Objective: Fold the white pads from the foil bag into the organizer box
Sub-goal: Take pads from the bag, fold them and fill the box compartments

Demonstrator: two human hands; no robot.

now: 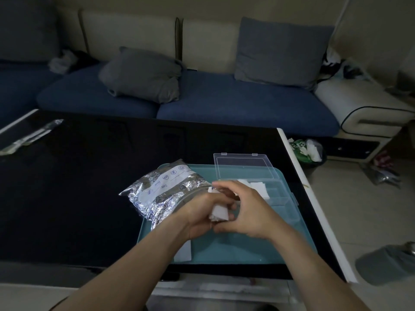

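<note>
Both hands, left hand (199, 217) and right hand (243, 212), pinch one white pad (220, 212) between curled fingers; a loosened pinch could spring the fold open short of the organizer box (278, 194) beyond their fingertips.

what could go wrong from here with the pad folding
1. Both hands, left hand and right hand, work the white pad in mid-air above the teal tray; a loose grip could let it unfold or drop.
2. The organizer box sits near the table's right edge; a nudge while reaching in might push it toward the floor.
3. The foil bag overhangs the tray and might slide.
</note>
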